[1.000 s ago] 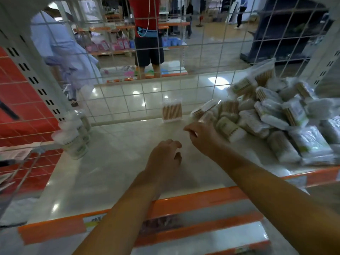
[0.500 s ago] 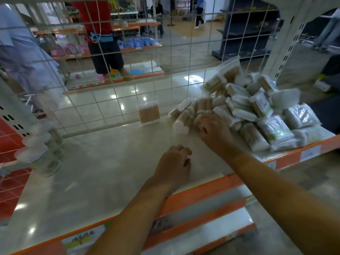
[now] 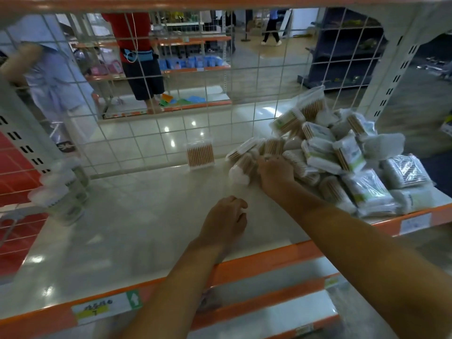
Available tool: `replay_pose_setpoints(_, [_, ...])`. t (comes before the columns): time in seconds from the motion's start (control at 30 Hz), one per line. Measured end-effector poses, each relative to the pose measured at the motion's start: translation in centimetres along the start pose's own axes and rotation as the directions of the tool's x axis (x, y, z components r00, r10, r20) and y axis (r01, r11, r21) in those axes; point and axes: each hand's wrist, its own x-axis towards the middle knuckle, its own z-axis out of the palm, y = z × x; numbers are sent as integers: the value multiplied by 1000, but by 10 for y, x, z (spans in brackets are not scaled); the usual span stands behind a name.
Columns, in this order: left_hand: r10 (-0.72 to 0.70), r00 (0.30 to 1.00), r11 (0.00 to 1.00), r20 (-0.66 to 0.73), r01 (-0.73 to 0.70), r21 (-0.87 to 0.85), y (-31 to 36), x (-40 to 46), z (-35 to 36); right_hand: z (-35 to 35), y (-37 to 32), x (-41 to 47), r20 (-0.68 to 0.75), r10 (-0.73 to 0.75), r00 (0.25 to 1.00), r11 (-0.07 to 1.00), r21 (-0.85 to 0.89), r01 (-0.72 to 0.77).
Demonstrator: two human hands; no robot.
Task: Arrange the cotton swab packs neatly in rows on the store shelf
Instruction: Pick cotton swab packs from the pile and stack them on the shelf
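- Cotton swab packs lie heaped at the shelf's right end, where the right hand curls its fingers around one pack at the pile's near edge.
- Left hand hovers loosely curled, holding nothing, above the shelf.
- One pack stands upright against the wire grid.
- Pulling from the heap's foot could, by appearances, bring neighbouring packs sliding over the orange shelf lip.

Pale shelf with heaped cotton swab packs, one upright pack, cups
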Motion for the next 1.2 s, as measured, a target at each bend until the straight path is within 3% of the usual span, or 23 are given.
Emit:
replay_pose_setpoints(0.13, [-49,998,999,-26,49,5,1,-4,-2,2,3,-2,-10,-32,999,999,12,32])
replay_pose_setpoints(0.23, [-101,993,993,-59,98,-63,4,-5,-5,-1,11,-12,-171,-71,983,982,160,99])
replay_pose_setpoints(0.33, [-133,987,981,-94,117,-153,11,-6,-7,0,19,-22,-242,-77,967,927,341,159])
replay_pose_setpoints(0.4, [-129,985,977,-116,106,-188,16,-6,-9,-1,22,-30,-277,-71,958,821,529,213])
replay_pose_setpoints(0.53, [-131,982,965,-133,96,-243,13,-7,-16,-9,19,-48,-198,-48,979,425,883,200])
replay_pose_setpoints(0.67, [-179,981,931,-71,145,-336,2,-10,-25,-13,9,-63,-117,-125,985,31,992,122])
replay_pose_setpoints(0.77, [-239,971,819,-4,199,-539,-4,-9,-32,-19,-4,-74,-46,-203,978,-210,978,3])
replay_pose_setpoints(0.9, [-225,974,721,12,175,-670,-4,-15,-40,-13,-11,-74,47,-237,970,-367,921,-134])
replay_pose_setpoints(1.0, [-204,978,666,42,170,-726,-5,-20,-43,-10,-16,-75,28,-289,957,-435,886,-157])
replay_pose_setpoints(1.07, [-221,975,601,40,168,-782,-5,-21,-45,-8,-19,-74,-4,-315,949,-462,874,-150])
replay_pose_setpoints(1.2, [-253,966,483,57,177,-857,-5,-23,-44,-12,-23,-74,-46,-372,927,-417,900,-123])
